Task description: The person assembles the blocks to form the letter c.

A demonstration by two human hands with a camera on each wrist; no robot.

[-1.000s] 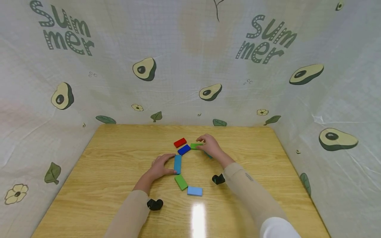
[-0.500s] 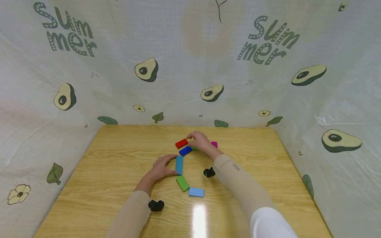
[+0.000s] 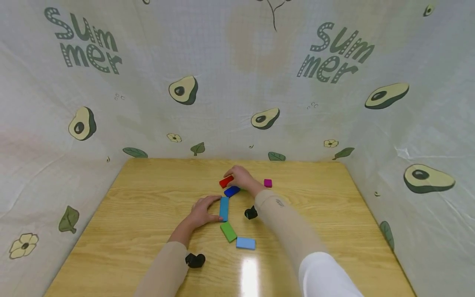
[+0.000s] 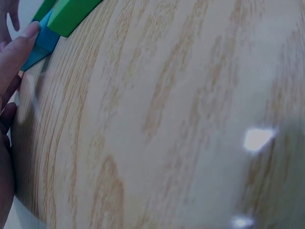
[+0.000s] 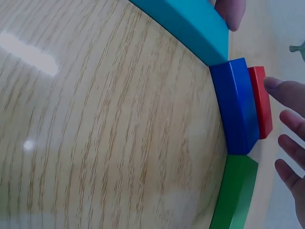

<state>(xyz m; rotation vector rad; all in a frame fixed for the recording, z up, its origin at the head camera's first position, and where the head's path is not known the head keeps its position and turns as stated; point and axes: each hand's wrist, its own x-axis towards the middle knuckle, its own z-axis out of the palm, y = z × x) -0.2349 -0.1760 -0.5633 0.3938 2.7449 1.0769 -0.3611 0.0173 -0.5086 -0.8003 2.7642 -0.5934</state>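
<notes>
My left hand (image 3: 201, 212) spans a light blue block (image 3: 224, 209) lengthwise, a fingertip at its far end and the thumb at its near end. In the left wrist view the thumb (image 4: 21, 47) rests against this block. My right hand (image 3: 242, 178) reaches over the far part of the group to a red block (image 3: 225, 182), fingers loosely extended. In the right wrist view a fingertip (image 5: 274, 85) meets or nearly meets the red block (image 5: 260, 102), which lies beside a dark blue block (image 5: 234, 105). A green block (image 5: 234, 191) adjoins the dark blue one.
Another green block (image 3: 228, 232) and a pale blue block (image 3: 245, 243) continue the curve toward the near side. A magenta block (image 3: 268, 183) stands to the right of the right hand. A printed cloth (image 3: 222, 123) hangs around the wooden table (image 3: 156, 181).
My right hand has moved left from over the green block to the red block, uncovering the magenta block. The left hand has stayed at the light blue block.
</notes>
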